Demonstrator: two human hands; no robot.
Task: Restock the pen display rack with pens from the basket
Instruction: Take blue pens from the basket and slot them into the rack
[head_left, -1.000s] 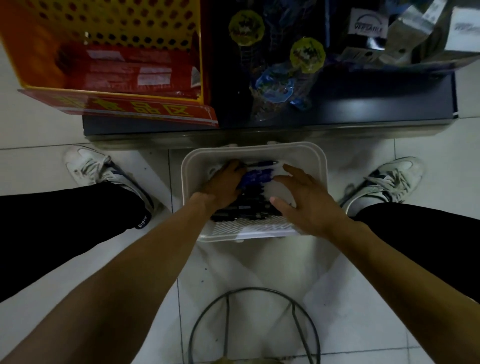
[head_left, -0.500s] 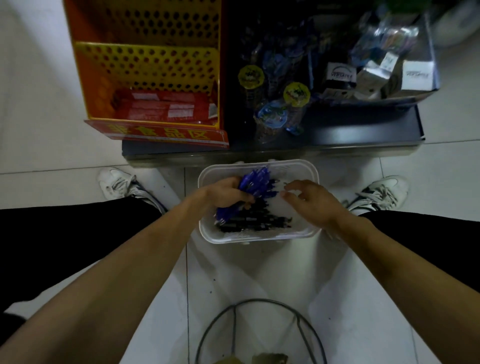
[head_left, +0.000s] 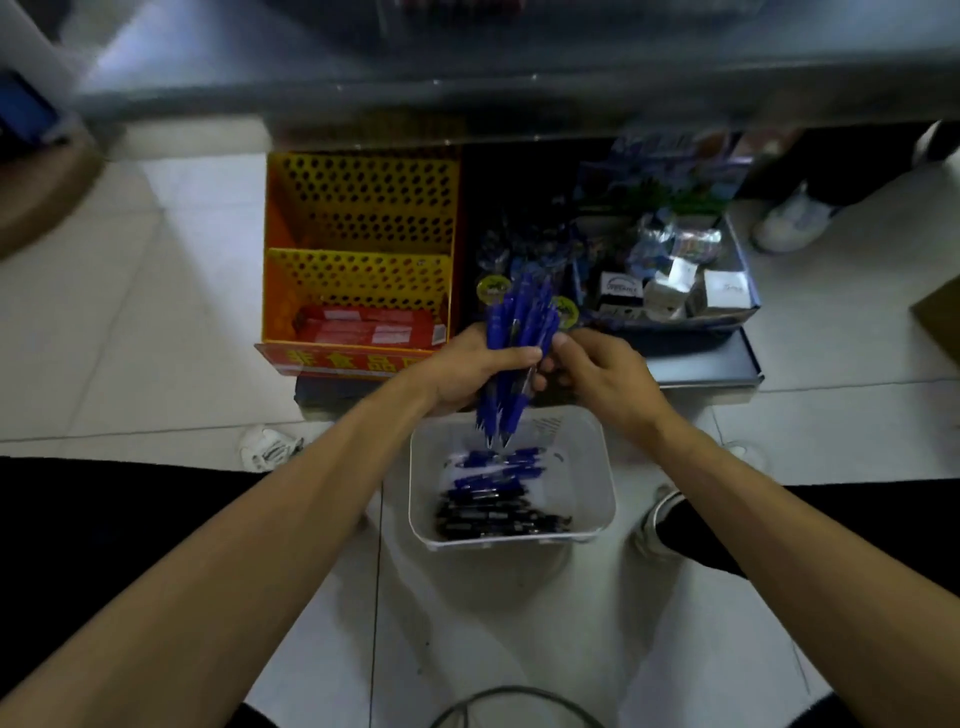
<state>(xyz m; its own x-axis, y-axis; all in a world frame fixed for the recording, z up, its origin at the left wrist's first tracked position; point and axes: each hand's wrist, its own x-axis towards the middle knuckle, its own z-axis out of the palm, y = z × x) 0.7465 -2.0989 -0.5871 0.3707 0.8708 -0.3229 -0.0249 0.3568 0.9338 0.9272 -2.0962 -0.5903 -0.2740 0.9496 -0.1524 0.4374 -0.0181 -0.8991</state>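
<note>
- Far left, one yellow rack (head_left: 358, 208) with two perforated tiers stands on the low shelf. It holds red boxes (head_left: 363, 327) in the lower tier, two or three I'd say, and no pens that I can see.
- The left hand (head_left: 470, 371) has its fingers and thumb wrapped tight round one bunch of blue pens (head_left: 522, 322). The bunch is held upright, tips pointing down, above the far edge of the basket.
- The pens in the bunch are packed too close and too blurred to count; it looks like a good handful.
- Below sits one white basket (head_left: 605, 467) on the floor between the feet. Four or five loose blue pens (head_left: 501, 462) lie at its far end and six or so black pens (head_left: 493, 514) at the near end.
- The right hand (head_left: 605, 374) is up against the bunch, its curled fingertips nipping the pens from the right, apparently squaring them up.
- On the right, one blue tray (head_left: 701, 318) holds mixed packets.
- My read is that picking is done and carrying is under way. The next move calls for keeping the bunch tight and lined up, then feeding it into the rack.
</note>
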